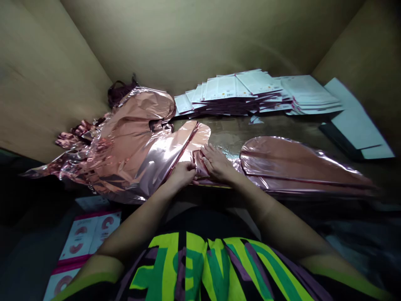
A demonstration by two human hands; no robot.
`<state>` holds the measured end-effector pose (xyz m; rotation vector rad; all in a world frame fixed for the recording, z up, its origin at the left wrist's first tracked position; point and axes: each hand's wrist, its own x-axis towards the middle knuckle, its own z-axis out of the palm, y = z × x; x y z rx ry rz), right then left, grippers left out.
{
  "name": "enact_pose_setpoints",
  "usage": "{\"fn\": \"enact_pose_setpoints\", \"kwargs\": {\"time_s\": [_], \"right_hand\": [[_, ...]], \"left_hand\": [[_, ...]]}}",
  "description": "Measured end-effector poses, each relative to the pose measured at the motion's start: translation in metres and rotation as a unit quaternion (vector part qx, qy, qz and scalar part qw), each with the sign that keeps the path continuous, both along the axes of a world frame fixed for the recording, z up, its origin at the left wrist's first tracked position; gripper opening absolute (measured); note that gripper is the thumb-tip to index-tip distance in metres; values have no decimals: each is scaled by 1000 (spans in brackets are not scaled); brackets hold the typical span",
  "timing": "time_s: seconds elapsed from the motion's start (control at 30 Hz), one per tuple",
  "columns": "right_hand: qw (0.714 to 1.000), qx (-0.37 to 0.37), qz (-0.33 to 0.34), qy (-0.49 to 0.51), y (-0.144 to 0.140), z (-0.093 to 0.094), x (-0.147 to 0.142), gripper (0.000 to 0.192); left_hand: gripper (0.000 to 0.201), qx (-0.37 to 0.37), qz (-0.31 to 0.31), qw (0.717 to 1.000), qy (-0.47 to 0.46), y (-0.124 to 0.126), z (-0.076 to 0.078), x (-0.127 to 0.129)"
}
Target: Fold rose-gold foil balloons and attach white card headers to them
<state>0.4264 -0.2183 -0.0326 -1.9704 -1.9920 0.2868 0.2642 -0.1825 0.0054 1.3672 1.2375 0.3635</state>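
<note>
I sit at a dark table [282, 125] boxed in by plywood walls. At the frame's center my left hand [183, 173] pinches the folded edge of a rose-gold foil balloon [194, 144], while my right hand [217, 163] lies flat and open, pressing it down. Just left is a heap of crumpled balloons [125, 142]; to the right, a flat stack [297, 163]. Printed cards [250, 92] lie stacked along the back wall.

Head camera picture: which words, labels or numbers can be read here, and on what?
"NEFE", or close, upside down and partly cut off: shirt.
Large "C" shape, small print blurred: pink-edged cards, lower left.
Print too small to read: white packets at the back.
No print visible: rose-gold foil balloon.
</note>
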Motion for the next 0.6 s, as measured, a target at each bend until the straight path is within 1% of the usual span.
{"fn": "enact_pose_setpoints", "kwargs": {"time_s": [0.07, 0.13, 0.2, 0.27, 0.4, 0.47, 0.5, 0.53, 0.57, 0.6], "right_hand": [[1000, 4, 2, -17, -1, 1, -1, 58], [999, 7, 11, -37, -2, 2, -3, 58], [998, 0, 27, -52, -1, 5, -5, 58], [997, -23, 42, -55, 0, 8, -7, 59], [995, -64, 54, -45, 7, 17, -9, 58], [995, -71, 54, -38, 9, 19, -9, 57], [996, -69, 50, -34, 10, 19, -9, 57], [997, -64, 45, -30, 9, 20, -10, 57], [997, -55, 38, -28, 7, 19, -11, 56], [998, -45, 36, -24, 5, 19, -13, 55]], "left_hand": [[15, -7, -17, 1000, 6, -3, 3, -2], [20, 1, -26, 1000, 17, -5, 3, -3], [27, 22, -30, 999, 37, -6, 0, -3], [29, 47, -33, 996, 61, -6, -5, -2], [23, 94, -42, 989, 102, -9, -10, -5], [17, 129, -54, 984, 107, -13, -10, -13], [18, 149, -60, 981, 106, -16, -9, -19], [23, 159, -68, 980, 102, -20, -9, -26], [31, 148, -75, 981, 97, -24, -10, -32], [40, 108, -80, 986, 95, -29, -12, -37]]}}
